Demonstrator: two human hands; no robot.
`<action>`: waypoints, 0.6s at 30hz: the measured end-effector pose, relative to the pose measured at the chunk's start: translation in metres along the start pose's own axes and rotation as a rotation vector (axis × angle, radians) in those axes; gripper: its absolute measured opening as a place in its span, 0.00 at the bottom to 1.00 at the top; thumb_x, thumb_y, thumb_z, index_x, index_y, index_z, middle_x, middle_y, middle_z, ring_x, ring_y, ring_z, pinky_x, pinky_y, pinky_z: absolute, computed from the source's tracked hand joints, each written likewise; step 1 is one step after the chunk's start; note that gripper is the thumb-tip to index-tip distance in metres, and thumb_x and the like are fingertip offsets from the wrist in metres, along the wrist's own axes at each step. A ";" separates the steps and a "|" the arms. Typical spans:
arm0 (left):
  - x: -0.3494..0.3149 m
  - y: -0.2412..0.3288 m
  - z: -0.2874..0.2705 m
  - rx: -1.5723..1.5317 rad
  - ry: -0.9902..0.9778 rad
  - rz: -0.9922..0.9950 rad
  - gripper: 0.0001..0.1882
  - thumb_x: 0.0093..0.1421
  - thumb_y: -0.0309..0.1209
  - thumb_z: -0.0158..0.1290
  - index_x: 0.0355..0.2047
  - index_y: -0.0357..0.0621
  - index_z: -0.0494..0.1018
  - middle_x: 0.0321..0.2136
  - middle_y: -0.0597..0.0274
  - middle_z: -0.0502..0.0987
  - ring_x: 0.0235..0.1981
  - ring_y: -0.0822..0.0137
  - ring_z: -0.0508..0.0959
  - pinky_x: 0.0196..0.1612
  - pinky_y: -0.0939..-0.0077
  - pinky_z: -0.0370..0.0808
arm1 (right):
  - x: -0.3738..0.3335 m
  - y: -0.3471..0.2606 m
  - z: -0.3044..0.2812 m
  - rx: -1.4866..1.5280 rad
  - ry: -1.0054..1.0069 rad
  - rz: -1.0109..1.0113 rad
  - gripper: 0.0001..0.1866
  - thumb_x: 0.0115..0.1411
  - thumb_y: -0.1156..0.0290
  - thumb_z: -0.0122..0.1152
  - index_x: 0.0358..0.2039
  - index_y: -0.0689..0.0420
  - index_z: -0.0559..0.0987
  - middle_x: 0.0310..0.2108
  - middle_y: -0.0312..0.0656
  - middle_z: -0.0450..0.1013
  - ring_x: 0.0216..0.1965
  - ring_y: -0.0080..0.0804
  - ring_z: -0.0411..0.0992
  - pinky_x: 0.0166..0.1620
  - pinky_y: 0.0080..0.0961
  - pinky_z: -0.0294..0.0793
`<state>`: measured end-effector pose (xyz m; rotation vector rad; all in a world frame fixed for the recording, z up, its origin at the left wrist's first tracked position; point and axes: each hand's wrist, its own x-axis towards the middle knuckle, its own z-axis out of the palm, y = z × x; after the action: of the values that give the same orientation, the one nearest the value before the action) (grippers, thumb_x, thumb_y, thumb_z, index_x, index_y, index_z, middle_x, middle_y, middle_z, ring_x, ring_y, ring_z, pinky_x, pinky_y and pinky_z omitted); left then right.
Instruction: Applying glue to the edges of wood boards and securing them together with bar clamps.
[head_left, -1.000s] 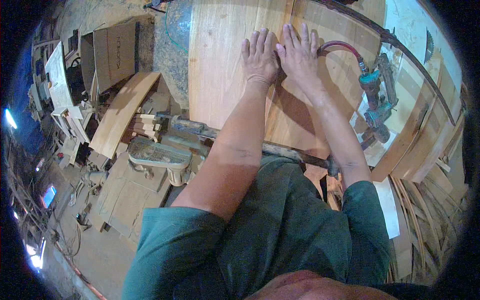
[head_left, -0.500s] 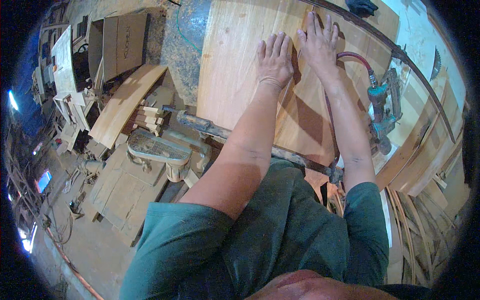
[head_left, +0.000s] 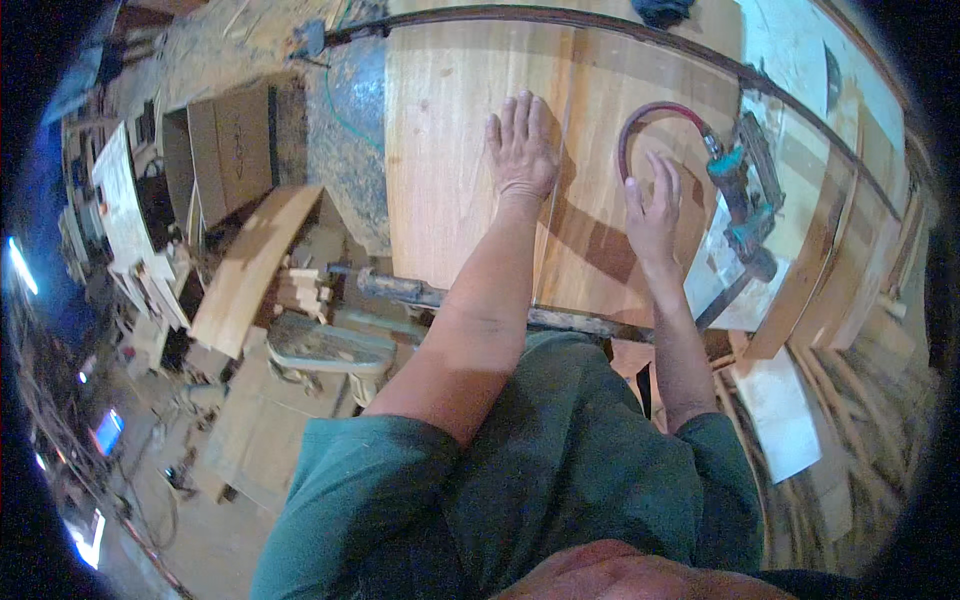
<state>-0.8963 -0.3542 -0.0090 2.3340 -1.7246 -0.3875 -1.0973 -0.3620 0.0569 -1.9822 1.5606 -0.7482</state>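
Pressing flat and open on the wooden panel [head_left: 470, 150], the left hand [head_left: 522, 150] steadies it; the right hand [head_left: 652, 205], open, lifts toward the teal pneumatic tool [head_left: 745, 195], not yet grasped.

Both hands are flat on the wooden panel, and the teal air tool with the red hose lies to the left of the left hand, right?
Not quite. In the head view the left hand and right hand do rest open on the wooden panel, but the teal air tool with its red hose lies to the right of the right hand, not left of the left one.
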 end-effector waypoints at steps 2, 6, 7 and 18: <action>0.001 0.002 -0.004 0.004 -0.053 -0.022 0.32 0.63 0.37 0.42 0.68 0.50 0.52 0.70 0.65 0.50 0.71 0.61 0.46 0.72 0.55 0.35 | -0.021 0.011 -0.010 0.021 -0.073 0.184 0.23 0.59 0.72 0.58 0.55 0.62 0.71 0.55 0.54 0.66 0.58 0.53 0.64 0.61 0.43 0.63; 0.001 0.004 0.001 0.034 -0.058 0.015 0.32 0.63 0.35 0.41 0.68 0.51 0.52 0.70 0.65 0.50 0.71 0.61 0.46 0.72 0.55 0.35 | -0.023 0.028 -0.042 -0.151 -0.062 0.036 0.20 0.58 0.73 0.60 0.52 0.60 0.73 0.53 0.50 0.68 0.56 0.49 0.67 0.59 0.39 0.67; 0.001 0.006 0.003 0.017 -0.019 0.015 0.31 0.63 0.35 0.41 0.67 0.50 0.53 0.69 0.64 0.52 0.71 0.60 0.48 0.71 0.55 0.36 | -0.023 0.042 -0.047 -0.137 -0.053 0.069 0.20 0.58 0.73 0.60 0.52 0.60 0.73 0.53 0.50 0.68 0.56 0.49 0.67 0.59 0.39 0.67; 0.002 -0.001 0.006 -0.015 0.110 0.195 0.32 0.61 0.40 0.48 0.63 0.39 0.59 0.65 0.48 0.60 0.67 0.49 0.55 0.68 0.53 0.45 | -0.019 0.124 -0.059 -0.075 -0.300 -0.279 0.23 0.61 0.69 0.57 0.56 0.59 0.71 0.63 0.43 0.63 0.65 0.40 0.60 0.66 0.38 0.59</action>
<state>-0.8969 -0.3558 -0.0151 2.1095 -1.8667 -0.2329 -1.2283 -0.3730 0.0120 -2.2751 1.1691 -0.4698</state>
